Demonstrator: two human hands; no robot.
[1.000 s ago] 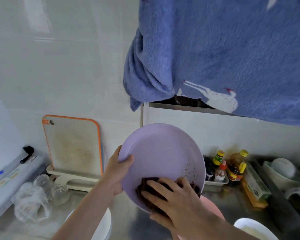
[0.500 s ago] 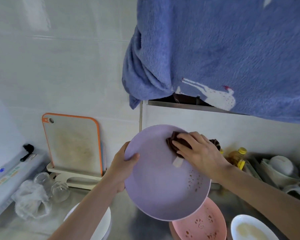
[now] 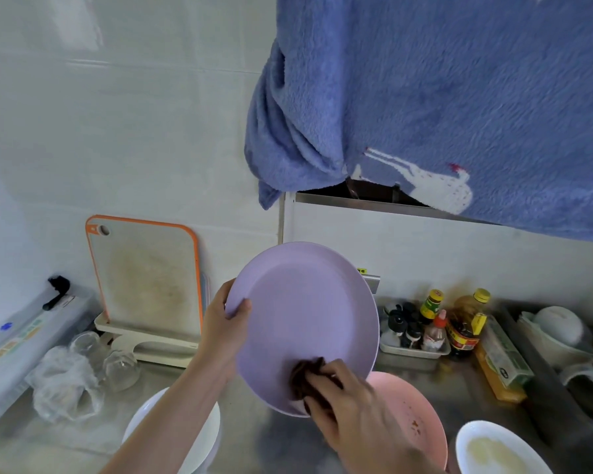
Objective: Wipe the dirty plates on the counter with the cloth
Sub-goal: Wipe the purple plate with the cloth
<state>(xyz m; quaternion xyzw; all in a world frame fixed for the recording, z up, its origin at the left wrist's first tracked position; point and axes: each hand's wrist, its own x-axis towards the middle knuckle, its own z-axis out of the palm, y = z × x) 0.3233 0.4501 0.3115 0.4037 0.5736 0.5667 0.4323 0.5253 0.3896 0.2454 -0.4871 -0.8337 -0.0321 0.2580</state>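
- Fingers of my right hand point(image 3: 351, 408) curl tight over the dark brown crumpled cloth point(image 3: 307, 376), pressing it against the lower inside of the round lilac plastic plate point(image 3: 305, 313).
- Left hand point(image 3: 225, 328) clamps the plate's left rim, thumb on the face, holding it tilted above the steel counter point(image 3: 459, 388).
- Below it I see a stained pink plate point(image 3: 411, 415) and, just beside that, a smeared white plate point(image 3: 493, 449).

**Soft daylight, slightly mushy picture**

Bright, even and cool-toned, no harsh glare. Faint shadow under the purple plate point(image 3: 305, 319) on the desk point(image 3: 459, 388). Wide-angle bending toward the edges. Blurry at the right hand point(image 3: 353, 415), soft detail throughout.
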